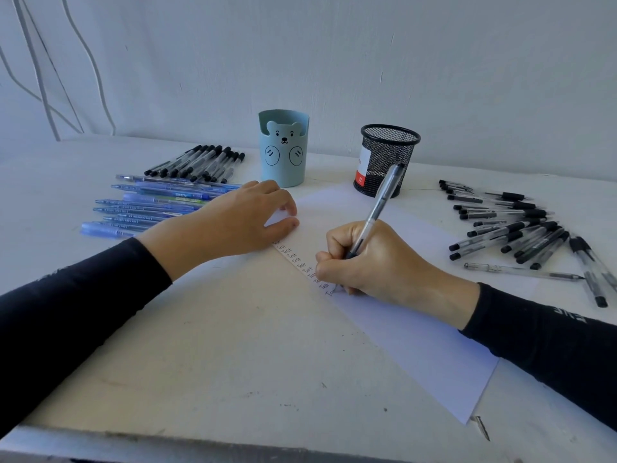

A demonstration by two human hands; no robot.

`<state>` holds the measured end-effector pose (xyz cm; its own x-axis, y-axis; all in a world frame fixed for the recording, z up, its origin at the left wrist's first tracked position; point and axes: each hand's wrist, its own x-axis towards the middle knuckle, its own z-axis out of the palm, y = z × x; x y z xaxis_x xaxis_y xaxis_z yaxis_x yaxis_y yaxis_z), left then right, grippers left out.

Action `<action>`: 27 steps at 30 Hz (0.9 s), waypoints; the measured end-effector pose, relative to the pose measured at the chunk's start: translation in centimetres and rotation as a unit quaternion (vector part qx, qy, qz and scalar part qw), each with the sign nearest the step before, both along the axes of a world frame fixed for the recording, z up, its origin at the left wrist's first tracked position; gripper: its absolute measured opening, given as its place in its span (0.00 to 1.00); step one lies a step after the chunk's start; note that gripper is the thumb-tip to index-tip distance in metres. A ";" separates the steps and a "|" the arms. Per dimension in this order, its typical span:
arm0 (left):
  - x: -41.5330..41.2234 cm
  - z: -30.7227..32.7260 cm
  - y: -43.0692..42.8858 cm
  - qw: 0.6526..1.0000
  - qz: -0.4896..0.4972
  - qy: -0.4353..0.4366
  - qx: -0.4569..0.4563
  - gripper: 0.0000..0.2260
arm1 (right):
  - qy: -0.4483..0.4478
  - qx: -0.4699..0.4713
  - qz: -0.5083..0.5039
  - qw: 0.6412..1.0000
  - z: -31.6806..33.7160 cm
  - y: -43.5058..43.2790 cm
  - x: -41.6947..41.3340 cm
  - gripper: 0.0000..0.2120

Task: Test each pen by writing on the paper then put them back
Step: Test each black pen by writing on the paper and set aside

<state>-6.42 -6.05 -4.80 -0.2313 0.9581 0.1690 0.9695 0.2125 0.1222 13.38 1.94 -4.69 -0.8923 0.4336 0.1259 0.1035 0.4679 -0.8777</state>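
Head view: right hand (374,262) grips a pen (384,195), writing on the paper (417,335), adding to a column of "Test" lines; left hand (240,222) rests loose-fingered on it. I reckon the pile (521,235) at right awaits testing

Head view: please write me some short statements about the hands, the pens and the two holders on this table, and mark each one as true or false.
1. The right hand grips a pen over the paper. True.
2. The left hand holds a blue pen. False: it rests on the paper's far corner and holds nothing.
3. The bear holder stands to the left of the mesh cup. True.
4. The blue pens lie to the right of the paper. False: they lie to its left; the black-capped pens lie to its right.
5. A column of words runs along the paper's left edge. True.
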 end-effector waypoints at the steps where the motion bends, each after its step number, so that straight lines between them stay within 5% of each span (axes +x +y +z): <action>1: 0.0 0.0 0.0 1.000 -0.001 0.000 0.001 0.17 | 0.004 -0.001 -0.005 1.000 0.0 0.0 0.0 0.20; 20: -0.1 0.1 0.0 1.000 -0.003 -0.008 -0.005 0.16 | 0.053 0.026 -0.016 0.998 0.5 1.6 -0.3 0.23; 27: -0.6 -0.3 -0.1 1.000 -0.016 -0.020 0.010 0.15 | 0.032 0.100 -0.038 0.994 3.5 4.3 0.9 0.13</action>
<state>-7.00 -6.15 -5.09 -0.2084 0.9615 0.1791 0.9699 0.1795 0.1648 14.23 6.21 -1.24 -0.8454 0.4594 0.2724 0.0911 0.6266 -0.7740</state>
